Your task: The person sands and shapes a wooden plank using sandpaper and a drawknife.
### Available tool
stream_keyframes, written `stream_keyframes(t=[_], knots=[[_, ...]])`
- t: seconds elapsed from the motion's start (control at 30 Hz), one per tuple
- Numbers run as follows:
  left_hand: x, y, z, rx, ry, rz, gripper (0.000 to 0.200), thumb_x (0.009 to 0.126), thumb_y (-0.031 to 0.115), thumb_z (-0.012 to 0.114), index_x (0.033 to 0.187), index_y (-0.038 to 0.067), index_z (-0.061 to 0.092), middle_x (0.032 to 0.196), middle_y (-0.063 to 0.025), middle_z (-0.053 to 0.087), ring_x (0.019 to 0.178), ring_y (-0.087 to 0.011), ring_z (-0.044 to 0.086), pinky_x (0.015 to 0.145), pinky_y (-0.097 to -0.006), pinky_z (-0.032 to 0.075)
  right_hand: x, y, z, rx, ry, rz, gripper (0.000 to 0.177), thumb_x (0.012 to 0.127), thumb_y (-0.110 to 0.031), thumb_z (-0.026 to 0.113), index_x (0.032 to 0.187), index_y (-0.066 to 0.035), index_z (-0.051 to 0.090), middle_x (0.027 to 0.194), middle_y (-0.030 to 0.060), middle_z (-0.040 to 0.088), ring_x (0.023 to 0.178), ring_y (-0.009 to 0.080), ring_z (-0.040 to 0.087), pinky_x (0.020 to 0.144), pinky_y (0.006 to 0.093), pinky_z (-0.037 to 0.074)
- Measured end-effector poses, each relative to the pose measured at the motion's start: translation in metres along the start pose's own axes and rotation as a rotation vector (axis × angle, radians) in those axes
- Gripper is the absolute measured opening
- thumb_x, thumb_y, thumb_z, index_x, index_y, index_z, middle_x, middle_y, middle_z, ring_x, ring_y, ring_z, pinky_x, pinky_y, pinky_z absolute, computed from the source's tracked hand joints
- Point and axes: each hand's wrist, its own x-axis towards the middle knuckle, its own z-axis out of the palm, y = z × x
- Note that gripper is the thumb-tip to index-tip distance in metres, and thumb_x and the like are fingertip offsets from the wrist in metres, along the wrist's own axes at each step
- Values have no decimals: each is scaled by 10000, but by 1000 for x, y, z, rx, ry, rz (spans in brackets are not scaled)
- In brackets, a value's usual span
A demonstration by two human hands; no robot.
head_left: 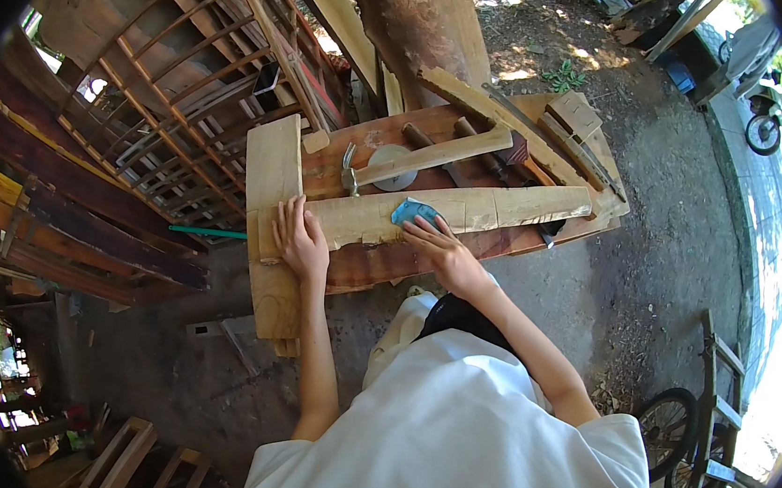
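Long pale carved wooden piece (470, 209) lies flat on reddish wooden tabletop (380, 260). Long axis runs side to side; far end, away from person's left, tilts slightly away from person.

Left hand (300, 238): open, flat, fingers spread, pressing down its near-left end, gripping nothing.

Right hand (444, 251): fingers bent over small blue abrasive sheet (413, 212), pinning it mid-length on piece.

Wooden-handled claw hammer (428, 156) just beyond piece, roughly parallel.

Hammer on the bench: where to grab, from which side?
Grip the hammer by its long wooden handle, near the free end away from the metal head. Come down from above on the side of the right hand: it lies flat on the bench, handle top exposed, head toward the left hand.
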Motion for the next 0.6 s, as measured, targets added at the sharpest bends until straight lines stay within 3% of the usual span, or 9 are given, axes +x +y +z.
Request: stream_keyframes(t=[0.1,0.13,0.23,0.3,0.37,0.43,0.5,0.57,0.6], knots=[[0,0,-1,-8,-14,-6,316,1012,191,474,1286,114,612,1353,-78,606,1338,-321,503,1118,-502,340,-11,17,-31,20,-24,66,555,746,67,576,1293,-14,621,1446,144,534,1423,301,409,1232,469,235],[-1,0,-1,-6,-15,-10,316,1012,191,474,1286,114,612,1353,-78,606,1338,-321,503,1118,-502,340,-18,24,-51,-22,46,164,557,767,132,496,1280,-29,642,1439,126,553,1424,305,412,1226,481,238],[0,1,0,-8,-6,-16,320,1012,190,472,1290,114,610,1357,-77,603,1339,-320,502,1121,-503,336,-57,64,-101,-116,358,520,505,859,150,429,1258,-52,664,1432,128,558,1405,303,437,1204,444,291],[-1,0,2,-5,6,-13,321,1011,185,469,1290,116,612,1353,-75,607,1337,-319,505,1123,-502,332,-80,97,-131,-327,500,503,542,873,153,380,1294,-64,644,1384,147,593,1392,268,457,1212,433,271],[-1,0,3,-1,14,-13,321,1010,182,470,1289,116,613,1350,-73,610,1335,-318,507,1123,-500,333,-89,108,-138,-297,602,613,521,833,147,405,1249,-38,657,1393,146,585,1382,325,463,1187,420,322],[-1,-1,2,1,18,-5,320,1009,179,471,1288,116,614,1347,-71,612,1334,-317,509,1122,-497,334,-71,87,-124,-303,607,687,532,817,149,405,1244,-41,661,1396,152,580,1396,316,445,1177,421,339],[0,0,1,5,17,-3,318,1006,172,475,1286,114,615,1340,-69,617,1329,-316,514,1119,-492,339,-57,78,-92,-231,455,604,586,803,136,418,1298,-91,635,1424,145,554,1428,320,391,1148,433,383],[0,0,2,5,20,-1,316,1005,169,477,1284,112,615,1336,-72,618,1327,-318,515,1118,-490,341,-35,56,-54,-295,302,431,692,748,150,449,1369,-124,583,1482,121,497,1439,322,368,1168,464,355],[-1,0,2,10,21,-3,315,1005,167,478,1282,110,615,1333,-74,619,1325,-320,516,1117,-488,342,-21,42,-39,-224,227,346,697,737,155,453,1384,-84,561,1491,137,483,1446,328,354,1198,464,304]])
